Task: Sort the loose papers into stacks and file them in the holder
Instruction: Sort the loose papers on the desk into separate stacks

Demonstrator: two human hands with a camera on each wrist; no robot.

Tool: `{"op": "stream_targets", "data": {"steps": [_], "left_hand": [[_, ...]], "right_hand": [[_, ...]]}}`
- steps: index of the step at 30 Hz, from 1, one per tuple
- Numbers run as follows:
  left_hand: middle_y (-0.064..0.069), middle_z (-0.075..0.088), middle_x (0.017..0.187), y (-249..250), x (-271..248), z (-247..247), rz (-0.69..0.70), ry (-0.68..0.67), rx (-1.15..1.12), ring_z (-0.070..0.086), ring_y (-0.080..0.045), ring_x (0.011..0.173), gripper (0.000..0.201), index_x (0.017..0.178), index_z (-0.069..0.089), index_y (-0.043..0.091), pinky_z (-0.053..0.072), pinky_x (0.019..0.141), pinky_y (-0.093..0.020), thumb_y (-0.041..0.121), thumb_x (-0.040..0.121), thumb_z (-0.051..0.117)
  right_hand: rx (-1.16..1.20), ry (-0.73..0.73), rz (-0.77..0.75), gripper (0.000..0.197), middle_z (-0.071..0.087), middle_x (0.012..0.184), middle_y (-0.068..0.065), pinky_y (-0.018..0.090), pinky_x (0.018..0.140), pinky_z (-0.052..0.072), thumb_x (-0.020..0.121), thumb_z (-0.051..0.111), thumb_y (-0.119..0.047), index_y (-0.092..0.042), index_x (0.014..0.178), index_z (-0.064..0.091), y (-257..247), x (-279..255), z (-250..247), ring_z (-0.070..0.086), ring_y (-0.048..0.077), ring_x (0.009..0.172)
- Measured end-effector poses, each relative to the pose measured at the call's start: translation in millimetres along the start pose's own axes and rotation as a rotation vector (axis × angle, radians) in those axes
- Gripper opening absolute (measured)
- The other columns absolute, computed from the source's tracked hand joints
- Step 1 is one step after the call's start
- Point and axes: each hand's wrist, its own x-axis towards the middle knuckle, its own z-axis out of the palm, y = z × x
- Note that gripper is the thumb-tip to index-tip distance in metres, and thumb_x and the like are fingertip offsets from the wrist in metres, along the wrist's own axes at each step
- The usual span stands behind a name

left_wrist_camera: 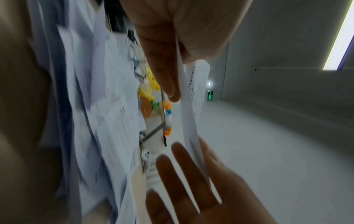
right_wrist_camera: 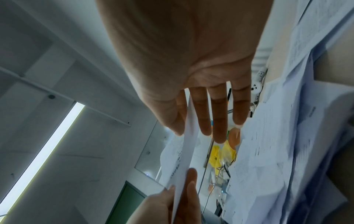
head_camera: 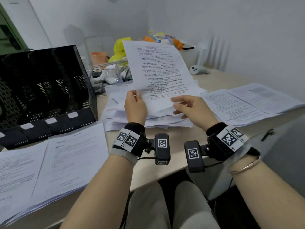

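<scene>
Head view: the left hand (head_camera: 135,107) pinches the lower left edge of a printed sheet (head_camera: 158,71), thumb on the printed face and fingers behind it. The right hand (head_camera: 191,107) takes the lower right edge with thumb above and straight, spread fingers beneath; the right wrist view shows the page edge running between that thumb and the fingers (right_wrist_camera: 205,119). The sheet stands tilted up and away from the fingertips, lifted clear of the messy paper pile (head_camera: 132,116) just under both hands. The black mesh file holder (head_camera: 44,90) stands well left of the left fingers, with a sorted stack (head_camera: 71,159) in front of it. More sorted sheets (head_camera: 244,103) lie right of the right fingers.
</scene>
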Motion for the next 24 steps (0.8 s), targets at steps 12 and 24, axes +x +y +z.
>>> {"op": "stream_targets", "data": {"steps": [12, 24], "left_hand": [[-0.011, 0.064, 0.099, 30.4, -44.7, 139.5, -0.121, -0.507, -0.124, 0.065, -0.023, 0.075, 0.043, 0.132, 0.032, 0.014, 0.056, 0.052, -0.033, 0.006, 0.092, 0.047], [-0.013, 0.062, 0.106, 41.5, -88.5, 226.1, -0.096, -0.815, 0.004, 0.066, -0.013, 0.059, 0.03, 0.126, 0.048, 0.011, 0.048, 0.042, -0.018, 0.008, 0.096, 0.045]], "right_hand": [[-0.116, 0.407, 0.083, 0.031, 0.063, 0.117, 0.001, 0.013, 0.061, 0.052, 0.087, 0.06, -0.006, -0.016, 0.116, 0.064, 45.8, 10.2, -121.9, 0.067, 0.004, 0.069], [-0.221, 0.409, 0.305, 0.033, 0.065, 0.067, 0.006, 0.016, 0.045, 0.046, 0.087, 0.059, -0.005, -0.016, 0.118, 0.06, 85.7, -9.6, -187.7, 0.055, -0.001, 0.039]]}}
